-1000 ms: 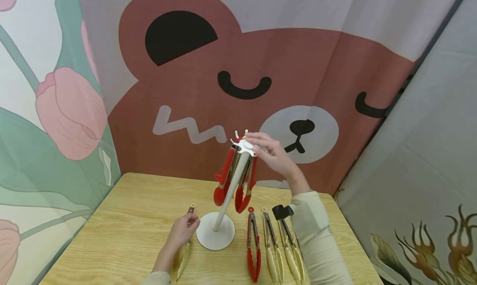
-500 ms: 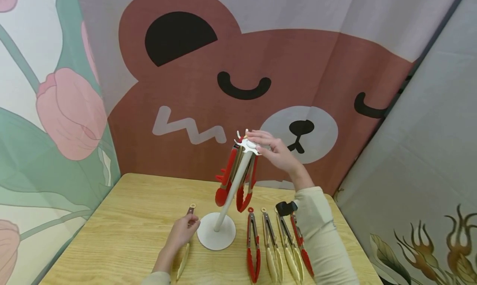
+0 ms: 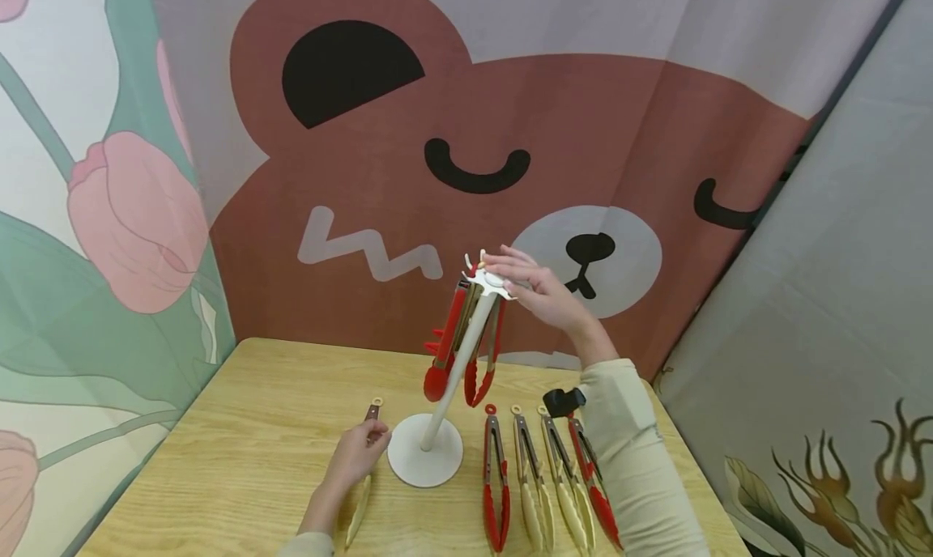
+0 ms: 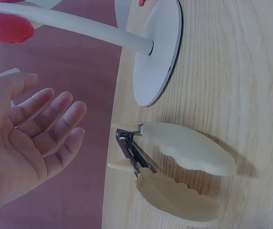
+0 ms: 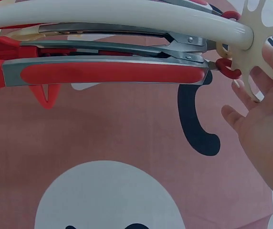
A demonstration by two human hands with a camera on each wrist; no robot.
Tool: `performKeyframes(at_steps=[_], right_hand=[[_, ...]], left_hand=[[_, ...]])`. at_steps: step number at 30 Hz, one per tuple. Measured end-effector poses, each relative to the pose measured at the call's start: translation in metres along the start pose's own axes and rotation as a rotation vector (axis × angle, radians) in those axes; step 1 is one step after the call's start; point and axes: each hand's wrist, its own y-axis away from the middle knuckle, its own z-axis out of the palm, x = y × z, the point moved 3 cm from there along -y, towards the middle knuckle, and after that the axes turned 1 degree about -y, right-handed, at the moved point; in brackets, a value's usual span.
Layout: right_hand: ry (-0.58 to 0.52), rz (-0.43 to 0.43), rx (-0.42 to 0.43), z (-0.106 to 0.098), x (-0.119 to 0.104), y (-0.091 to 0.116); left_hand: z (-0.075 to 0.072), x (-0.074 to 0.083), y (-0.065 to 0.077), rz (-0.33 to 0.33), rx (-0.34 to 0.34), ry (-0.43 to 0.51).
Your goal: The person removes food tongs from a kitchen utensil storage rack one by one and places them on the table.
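The white rack [image 3: 466, 363] stands on its round base [image 3: 426, 452], with several red-and-steel tongs [image 3: 446, 350] hanging by their loops from its hooked top [image 3: 490, 283]. My right hand [image 3: 543, 292] lies over the top's right edge, its fingers extended across it. In the right wrist view, those fingers [image 5: 244, 98] show spread at the hooks, close to a red hanging loop [image 5: 228, 70]. My left hand [image 3: 359, 452] hovers left of the base, above cream-tipped tongs [image 4: 179, 171] on the table. Its fingers curl loosely, palm bare, apart from these tongs in the left wrist view.
Right of the base lie red tongs [image 3: 497, 480], two cream tongs [image 3: 534, 484] and another red pair [image 3: 594, 484], partly behind my right sleeve [image 3: 641, 452]. They rest on a wooden table [image 3: 240, 460]. Behind hangs a bear-print curtain [image 3: 350, 217].
The rack has shifted slightly right, base included, and the hanging tongs have shifted with it. My right hand and sleeve have moved right, uncovering more red tongs. The left hand stays in place.
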Motion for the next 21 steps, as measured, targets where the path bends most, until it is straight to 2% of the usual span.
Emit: performKeyframes(at_steps=[2,8,14,21], right_hand=[[0.002,-0.022,-0.003,-0.0011,0.0072,0.0000],[-0.013,-0.039,-0.023,-0.0036,0.0109,-0.0013],[-0.045,0.014,-0.047,-0.0076,0.0130,-0.0024],[-0.017,0.067,-0.058,-0.0088,0.0122,-0.0024]], left_hand=[[-0.0006,-0.0004,0.0002,0.003,0.003,-0.003],[-0.0025,-0.0004,0.0021,0.004,0.010,-0.008],[-0.0029,-0.0002,0.0041,0.012,0.013,0.006],[-0.0027,-0.0021,0.0046,0.028,0.023,0.016]])
